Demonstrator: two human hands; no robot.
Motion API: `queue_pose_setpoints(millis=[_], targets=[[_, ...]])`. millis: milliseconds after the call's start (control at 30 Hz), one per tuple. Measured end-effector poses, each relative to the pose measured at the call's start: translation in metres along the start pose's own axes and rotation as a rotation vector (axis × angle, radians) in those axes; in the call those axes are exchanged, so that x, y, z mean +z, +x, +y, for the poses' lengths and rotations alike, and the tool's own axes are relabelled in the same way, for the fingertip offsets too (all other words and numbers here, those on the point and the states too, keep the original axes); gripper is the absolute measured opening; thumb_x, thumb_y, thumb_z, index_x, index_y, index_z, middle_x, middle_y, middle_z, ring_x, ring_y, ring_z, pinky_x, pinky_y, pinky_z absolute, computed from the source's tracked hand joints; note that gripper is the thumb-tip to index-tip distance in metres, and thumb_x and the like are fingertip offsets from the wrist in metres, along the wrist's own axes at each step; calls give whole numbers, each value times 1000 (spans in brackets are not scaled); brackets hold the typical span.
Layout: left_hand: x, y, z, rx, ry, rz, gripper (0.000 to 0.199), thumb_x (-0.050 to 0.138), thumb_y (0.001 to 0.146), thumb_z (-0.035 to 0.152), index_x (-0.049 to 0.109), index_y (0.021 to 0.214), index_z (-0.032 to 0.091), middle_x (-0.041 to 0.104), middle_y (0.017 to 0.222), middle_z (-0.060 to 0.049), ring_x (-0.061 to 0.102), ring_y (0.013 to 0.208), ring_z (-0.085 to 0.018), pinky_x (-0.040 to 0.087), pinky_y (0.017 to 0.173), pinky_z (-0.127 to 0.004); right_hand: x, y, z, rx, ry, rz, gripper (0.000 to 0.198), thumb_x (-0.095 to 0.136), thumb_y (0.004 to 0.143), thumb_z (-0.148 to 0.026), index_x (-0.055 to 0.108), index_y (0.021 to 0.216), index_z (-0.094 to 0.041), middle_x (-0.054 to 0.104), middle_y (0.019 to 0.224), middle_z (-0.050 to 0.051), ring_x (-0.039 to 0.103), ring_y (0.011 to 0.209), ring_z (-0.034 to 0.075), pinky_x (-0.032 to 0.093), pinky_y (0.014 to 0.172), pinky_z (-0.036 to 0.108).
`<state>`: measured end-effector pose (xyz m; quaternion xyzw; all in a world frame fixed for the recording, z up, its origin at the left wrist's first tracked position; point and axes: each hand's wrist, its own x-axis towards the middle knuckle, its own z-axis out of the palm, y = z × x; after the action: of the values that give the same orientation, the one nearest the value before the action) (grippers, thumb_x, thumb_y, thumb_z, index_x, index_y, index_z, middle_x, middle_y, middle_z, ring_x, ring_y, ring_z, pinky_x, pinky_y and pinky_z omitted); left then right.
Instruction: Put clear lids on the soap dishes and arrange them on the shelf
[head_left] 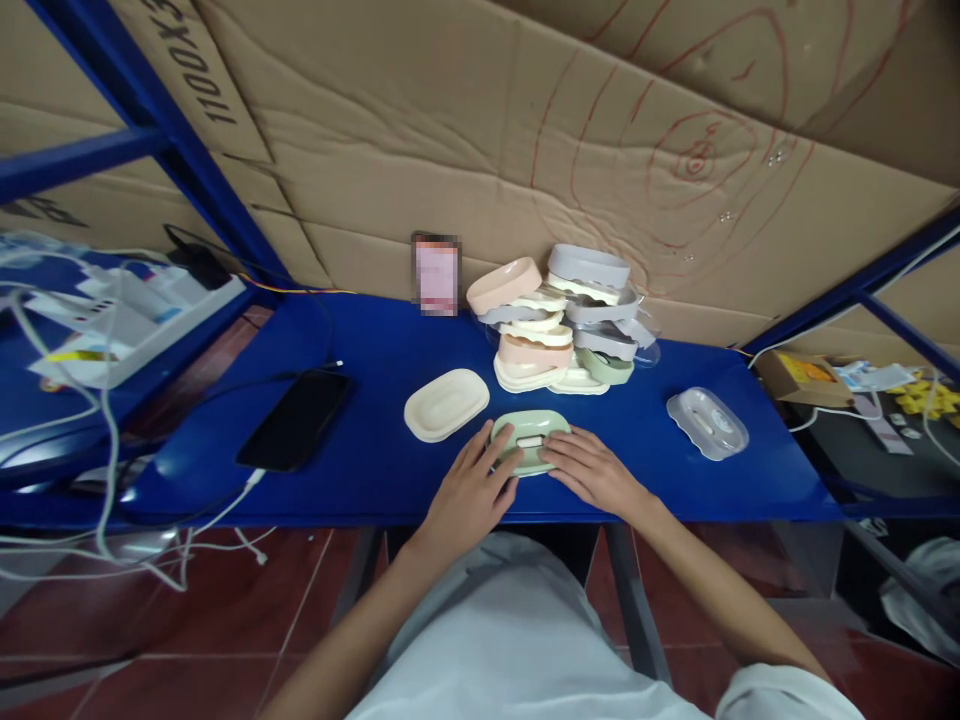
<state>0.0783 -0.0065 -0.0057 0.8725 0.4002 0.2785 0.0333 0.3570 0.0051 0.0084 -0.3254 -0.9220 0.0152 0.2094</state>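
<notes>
Green soap dish [531,441] at the table's [360,470] near edge, gripped between left hand [469,492] and right hand [592,472].

A blue table [375,470] stands on red floor tiles [225,620]. Cardboard sheets [525,130] cover the wall at 12 o'clock; blue frame bars [172,130] at 10 o'clock.

One camera sits on the person's head, looking forward and steeply down across the blue table [375,480] toward the cardboard wall [480,130] behind; arms and table lie close beneath it.
</notes>
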Motion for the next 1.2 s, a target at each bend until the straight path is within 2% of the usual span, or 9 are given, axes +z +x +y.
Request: queue_pose_setpoints(millis=[133,200,267,367,467,600,767,933,1200], targets=[[1,-1,0,3,-5,-25,36,60,108,32,67,141,22,55,164,-11,46,156,-39,55,118,-56,-32,-7,43,181,-35,139,38,57,110,-35,65,146,-26,69,148,11,62,143,27,51,121,53],[1,-1,0,-1,-6,-24,36,59,108,33,67,141,23,55,164,-10,47,156,-39,56,118,-55,-59,-6,90,422,-124,397,41,54,111,-41,64,146,-23,68,148,15,60,144,30,46,124,57],[1,-1,0,-4,-6,-23,35,59,108,33,68,141,23,56,163,-10,48,155,-39,56,117,-55,-83,-1,144,571,-160,525,59,60,105,-55,59,151,-18,57,159,20,50,152,34,43,124,60],[1,-1,-1,-7,-7,-34,36,58,109,33,67,142,23,56,163,-9,47,156,-38,56,117,-54,-101,8,214,668,47,443,96,72,90,-72,48,161,-12,46,167,25,49,152,37,49,118,59],[1,-2,-2,-7,-10,-53,37,57,110,32,66,144,24,53,166,-8,44,158,-37,54,119,-54,-98,16,249,756,237,343,103,77,82,-77,52,159,-12,63,153,21,68,131,34,56,109,55],[0,-1,-2,-18,-8,-67,37,55,110,33,66,144,24,53,166,-7,43,159,-36,53,121,-53,-92,16,250,787,185,391,86,80,80,-73,70,143,-16,77,131,16,73,116,33,57,107,56],[-1,0,0,-44,-37,-77,35,57,109,32,68,142,26,55,165,-7,44,159,-36,53,121,-53,-97,9,227,716,-182,579,64,70,94,-66,75,135,-18,67,148,19,66,133,34,52,114,53],[-2,0,0,-48,-67,-83,35,58,108,32,68,142,25,53,166,-7,42,159,-37,52,122,-55,-103,-6,203,744,-506,548,56,58,105,-62,68,142,-22,57,159,18,54,147,33,43,122,54],[-1,0,-1,-30,-53,-77,37,58,109,35,67,143,23,53,165,-11,44,157,-40,54,119,-58,-103,-37,185,828,-457,674,65,57,100,-73,71,129,-17,71,130,18,68,124,31,60,96,45]])
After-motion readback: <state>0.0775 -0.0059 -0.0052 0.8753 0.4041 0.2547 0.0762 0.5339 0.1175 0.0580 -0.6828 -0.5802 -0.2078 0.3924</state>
